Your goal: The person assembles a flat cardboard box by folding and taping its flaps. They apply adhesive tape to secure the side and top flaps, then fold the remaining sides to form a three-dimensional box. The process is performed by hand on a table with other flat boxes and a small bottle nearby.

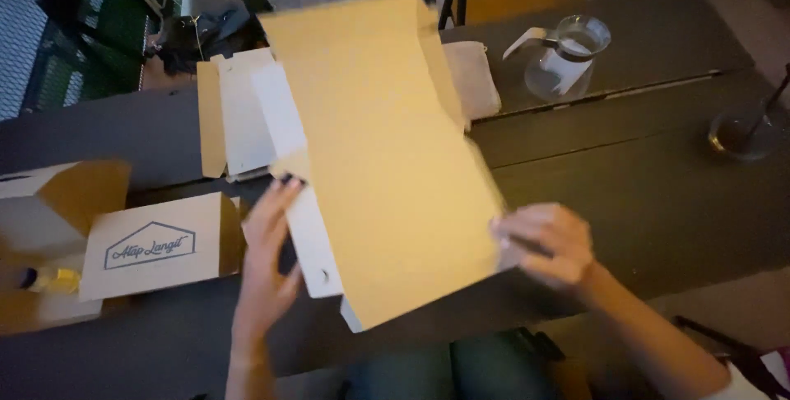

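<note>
Far left of frame, an open cardboard box sits on the dark table, flaps up, a printed flap facing the camera; something yellow inside, too dim to identify. Box cut off by the left edge. Just right of it, upper centre-left, a second flat white-and-brown carton blank lies on the table, partly covered. Centre: the large flat cardboard sheet, brown face up, white underside showing along its lower left flap. Long axis runs diagonally, from the upper centre of the frame down to lower centre; far end tilted up off the table, near end low and toward the person. Sheet blurred, edges soft. Left hand comes up from the bottom edge, forearm near vertical, fingers extended upward, fingertips touching the white flap's left edge; whether it pinches the flap or only presses on it cannot be told. Right hand enters from the lower right corner, forearm diagonal, fingers curled over the sheet's lower right edge, gripping it; fingertips partly hidden under the cardboard. Behind the sheet, upper centre, a pale folded cloth, half covered. Upper right: clear glass jug, upright. Far right edge: a round glass base with a dark stem, cut off.
</note>
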